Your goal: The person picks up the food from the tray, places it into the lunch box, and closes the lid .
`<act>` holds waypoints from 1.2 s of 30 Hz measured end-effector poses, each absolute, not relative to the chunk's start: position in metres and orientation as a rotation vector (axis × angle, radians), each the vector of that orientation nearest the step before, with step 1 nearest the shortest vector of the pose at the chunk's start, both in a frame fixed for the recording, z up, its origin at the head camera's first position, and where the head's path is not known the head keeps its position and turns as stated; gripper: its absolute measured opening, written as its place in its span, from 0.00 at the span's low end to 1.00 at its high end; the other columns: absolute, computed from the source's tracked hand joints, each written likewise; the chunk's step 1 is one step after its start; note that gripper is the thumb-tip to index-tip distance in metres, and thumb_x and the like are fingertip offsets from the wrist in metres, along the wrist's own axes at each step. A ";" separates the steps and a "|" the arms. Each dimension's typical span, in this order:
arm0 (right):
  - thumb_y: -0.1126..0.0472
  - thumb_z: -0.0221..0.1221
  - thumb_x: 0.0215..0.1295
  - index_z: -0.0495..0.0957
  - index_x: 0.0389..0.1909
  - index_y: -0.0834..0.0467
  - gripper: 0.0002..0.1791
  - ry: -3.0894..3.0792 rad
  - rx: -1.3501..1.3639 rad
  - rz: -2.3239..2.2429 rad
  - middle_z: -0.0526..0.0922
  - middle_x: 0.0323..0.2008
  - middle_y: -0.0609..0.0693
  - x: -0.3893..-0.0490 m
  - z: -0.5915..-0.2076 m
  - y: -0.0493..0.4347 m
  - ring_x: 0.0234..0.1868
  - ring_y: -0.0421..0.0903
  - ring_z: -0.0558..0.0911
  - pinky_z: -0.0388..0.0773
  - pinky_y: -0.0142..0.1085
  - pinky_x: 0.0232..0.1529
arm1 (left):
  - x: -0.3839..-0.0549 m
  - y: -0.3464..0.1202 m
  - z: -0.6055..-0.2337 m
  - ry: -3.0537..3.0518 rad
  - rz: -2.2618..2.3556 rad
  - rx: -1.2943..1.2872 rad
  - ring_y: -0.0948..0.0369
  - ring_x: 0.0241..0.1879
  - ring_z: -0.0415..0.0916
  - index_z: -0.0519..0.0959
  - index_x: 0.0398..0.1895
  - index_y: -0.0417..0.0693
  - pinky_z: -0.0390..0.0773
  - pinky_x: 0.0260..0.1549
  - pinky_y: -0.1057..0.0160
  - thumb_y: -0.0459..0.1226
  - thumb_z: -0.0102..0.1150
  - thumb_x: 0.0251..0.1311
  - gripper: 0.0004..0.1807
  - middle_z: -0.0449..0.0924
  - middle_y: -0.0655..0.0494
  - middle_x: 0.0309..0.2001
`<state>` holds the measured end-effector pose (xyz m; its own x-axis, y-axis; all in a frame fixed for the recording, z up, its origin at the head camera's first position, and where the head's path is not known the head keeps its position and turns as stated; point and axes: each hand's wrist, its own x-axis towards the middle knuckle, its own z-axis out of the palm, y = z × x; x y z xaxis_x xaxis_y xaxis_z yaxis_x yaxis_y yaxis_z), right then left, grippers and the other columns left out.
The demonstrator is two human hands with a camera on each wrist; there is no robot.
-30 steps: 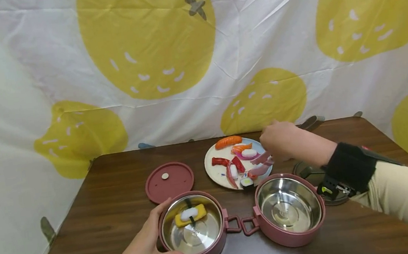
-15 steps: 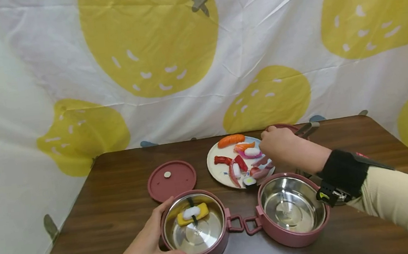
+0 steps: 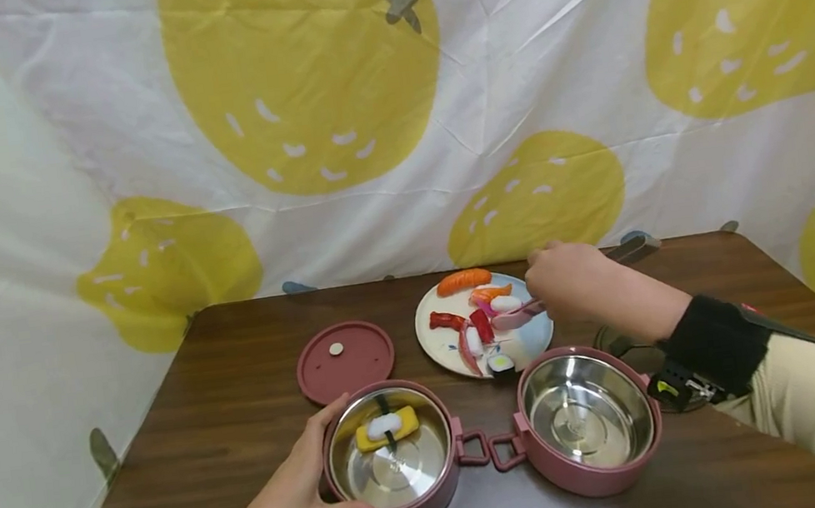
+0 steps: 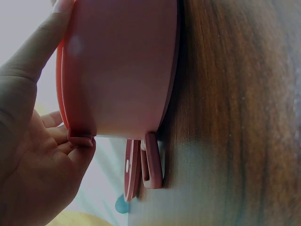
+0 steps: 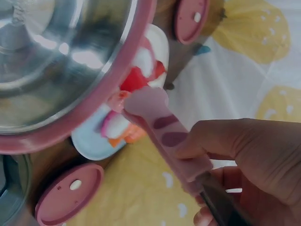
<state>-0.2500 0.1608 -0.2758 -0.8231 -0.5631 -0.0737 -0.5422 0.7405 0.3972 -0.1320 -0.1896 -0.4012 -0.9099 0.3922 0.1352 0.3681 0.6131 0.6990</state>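
My left hand (image 3: 300,476) grips the left pink steel-lined lunch container (image 3: 396,498), thumb at the front rim and fingers round the far side. Inside it lies a toy egg sushi (image 3: 385,429), yellow with white rice and a dark band. My right hand (image 3: 575,281) holds pink paw-shaped tongs (image 5: 157,117) over the right side of the plate (image 3: 437,347). The tong tips are pressed together, with an orange-pink sushi piece (image 5: 117,100) at them, mostly hidden. On the plate lie a salmon piece (image 3: 463,281), red pieces (image 3: 447,321) and a sushi roll (image 3: 500,363).
A second lunch container (image 3: 590,468) stands to the right, its handle beside the first one's. A dark red lid (image 3: 344,362) lies left of the plate. Another lid (image 5: 70,193) shows in the right wrist view. A patterned cloth (image 3: 345,236) hangs behind the table.
The tong tips were apart around a reddish piece on the plate; now they are together and slightly higher. My right hand has shifted a little. The left hand keeps its grip.
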 end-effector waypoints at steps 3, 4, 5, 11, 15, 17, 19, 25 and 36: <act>0.64 0.66 0.48 0.81 0.22 0.54 0.04 -2.857 0.914 -0.605 0.78 0.33 0.53 -0.250 -0.275 0.164 0.35 0.54 0.75 0.78 0.44 0.29 | -0.133 -0.190 -0.401 2.787 1.199 0.653 0.58 0.68 0.57 0.48 0.72 0.52 0.62 0.62 0.47 0.58 0.74 0.31 0.64 0.56 0.56 0.70; 0.64 0.66 0.49 0.81 0.22 0.54 0.03 -2.854 0.905 -0.612 0.78 0.33 0.53 -0.250 -0.275 0.164 0.35 0.54 0.75 0.79 0.44 0.28 | -0.133 -0.190 -0.401 2.781 1.204 0.647 0.58 0.68 0.57 0.48 0.72 0.52 0.62 0.63 0.47 0.57 0.74 0.31 0.64 0.56 0.56 0.70; 0.64 0.66 0.49 0.81 0.23 0.55 0.03 -2.855 0.892 -0.613 0.78 0.33 0.54 -0.251 -0.276 0.164 0.35 0.54 0.75 0.79 0.44 0.28 | -0.133 -0.190 -0.401 2.776 1.202 0.643 0.58 0.68 0.56 0.48 0.72 0.52 0.61 0.63 0.47 0.57 0.74 0.31 0.64 0.56 0.56 0.70; 0.62 0.67 0.48 0.80 0.24 0.56 0.05 -2.900 0.807 -0.601 0.77 0.35 0.56 -0.259 -0.284 0.163 0.37 0.55 0.73 0.79 0.46 0.26 | -0.133 -0.190 -0.400 2.775 1.197 0.635 0.58 0.68 0.56 0.48 0.72 0.51 0.61 0.63 0.47 0.56 0.75 0.31 0.64 0.56 0.55 0.70; 0.60 0.67 0.49 0.80 0.25 0.56 0.06 -2.935 0.795 -0.619 0.76 0.36 0.57 -0.266 -0.286 0.161 0.37 0.54 0.72 0.79 0.45 0.27 | -0.133 -0.189 -0.400 2.774 1.202 0.637 0.58 0.68 0.56 0.48 0.72 0.51 0.61 0.63 0.47 0.55 0.75 0.31 0.64 0.56 0.55 0.71; 0.59 0.68 0.49 0.80 0.25 0.56 0.06 -2.946 0.794 -0.628 0.76 0.36 0.57 -0.270 -0.287 0.160 0.37 0.54 0.72 0.79 0.45 0.27 | -0.134 -0.189 -0.399 2.774 1.201 0.637 0.58 0.68 0.56 0.48 0.72 0.52 0.61 0.63 0.47 0.54 0.75 0.32 0.63 0.56 0.55 0.70; 0.58 0.68 0.49 0.81 0.25 0.56 0.07 -2.953 0.800 -0.627 0.75 0.35 0.57 -0.273 -0.289 0.159 0.37 0.55 0.72 0.79 0.45 0.28 | -0.134 -0.188 -0.399 2.768 1.205 0.633 0.58 0.68 0.56 0.48 0.72 0.52 0.60 0.63 0.47 0.54 0.76 0.32 0.63 0.55 0.56 0.71; 0.58 0.69 0.46 0.82 0.27 0.56 0.08 -2.980 0.803 -0.597 0.75 0.34 0.56 -0.276 -0.294 0.157 0.38 0.55 0.72 0.78 0.44 0.29 | -0.134 -0.189 -0.399 2.766 1.196 0.632 0.58 0.68 0.55 0.47 0.72 0.53 0.60 0.63 0.46 0.55 0.75 0.32 0.63 0.55 0.56 0.71; 0.55 0.68 0.51 0.82 0.29 0.56 0.09 -2.952 0.782 -0.763 0.77 0.35 0.55 -0.275 -0.309 0.151 0.39 0.52 0.74 0.80 0.41 0.27 | -0.132 -0.190 -0.401 2.801 1.180 0.671 0.59 0.68 0.55 0.49 0.72 0.50 0.61 0.63 0.47 0.55 0.75 0.32 0.63 0.55 0.56 0.71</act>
